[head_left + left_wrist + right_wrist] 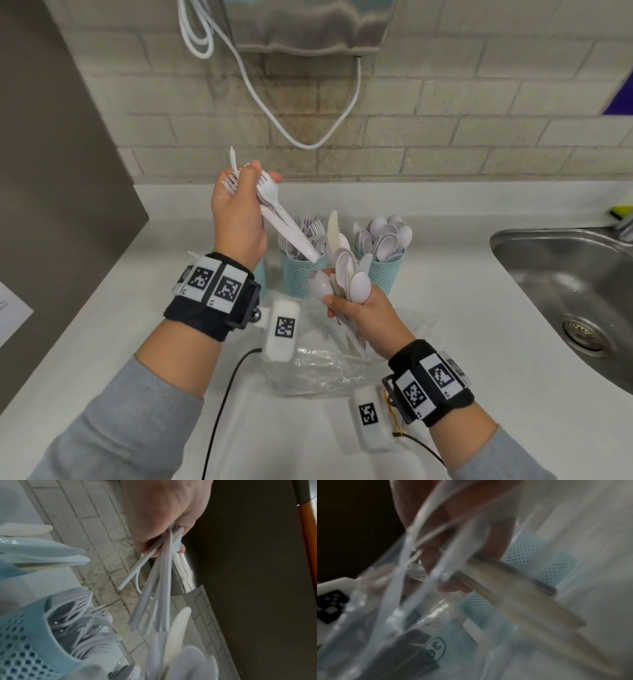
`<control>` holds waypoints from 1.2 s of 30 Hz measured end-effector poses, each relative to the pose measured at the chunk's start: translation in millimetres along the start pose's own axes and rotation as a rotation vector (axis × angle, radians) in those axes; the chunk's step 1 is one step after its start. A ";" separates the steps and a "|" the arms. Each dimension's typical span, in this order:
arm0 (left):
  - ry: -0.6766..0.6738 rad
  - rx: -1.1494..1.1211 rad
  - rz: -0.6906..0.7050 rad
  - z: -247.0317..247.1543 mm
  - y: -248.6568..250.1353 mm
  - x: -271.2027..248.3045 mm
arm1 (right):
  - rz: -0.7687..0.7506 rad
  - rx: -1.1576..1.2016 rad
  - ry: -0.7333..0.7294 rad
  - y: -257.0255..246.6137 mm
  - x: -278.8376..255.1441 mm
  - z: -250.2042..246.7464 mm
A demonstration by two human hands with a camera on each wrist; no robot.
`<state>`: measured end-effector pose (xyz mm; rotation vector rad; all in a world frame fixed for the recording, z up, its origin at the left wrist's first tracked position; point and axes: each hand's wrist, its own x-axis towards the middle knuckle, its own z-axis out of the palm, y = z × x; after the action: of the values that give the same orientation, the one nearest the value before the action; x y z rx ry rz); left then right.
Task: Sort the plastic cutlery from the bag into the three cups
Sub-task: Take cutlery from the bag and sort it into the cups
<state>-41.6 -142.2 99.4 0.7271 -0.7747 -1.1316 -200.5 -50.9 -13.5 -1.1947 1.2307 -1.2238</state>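
Note:
My left hand (239,209) is raised over the counter and grips a bundle of white forks (274,205), tines up, handles slanting down towards the middle teal mesh cup (303,277), which holds forks. In the left wrist view the fork handles (154,588) fan out below the left hand (164,520). My right hand (352,308) grips a bundle of spoons and a cream knife (346,270) in front of the cups. The right cup (382,274) holds spoons. The left cup (262,277) is mostly hidden behind my left wrist. The clear bag (325,373) lies crumpled beneath my right hand.
A steel sink (565,291) is set into the white counter (445,342) at the right, a green sponge (620,210) behind it. A white cable (308,144) loops down the brick wall from a dispenser (308,24). A grey panel (51,171) stands at the left.

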 end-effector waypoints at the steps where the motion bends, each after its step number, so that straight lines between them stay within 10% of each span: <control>1: -0.007 0.004 0.015 1.8 1.1 4.6 | 0.006 0.006 0.009 1.0 0.1 -1.3; 14: -0.357 0.454 0.265 24.8 -26.0 30.1 | -0.016 -0.003 0.039 7.4 -0.8 -9.6; 36: -0.337 0.553 -0.176 2.6 -65.0 32.1 | -0.003 -0.002 0.042 14.3 3.9 -11.2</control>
<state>-68.8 -190.4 52.4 1.0952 -1.3602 -1.2263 -211.7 -54.4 -27.9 -1.1777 1.2618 -1.2553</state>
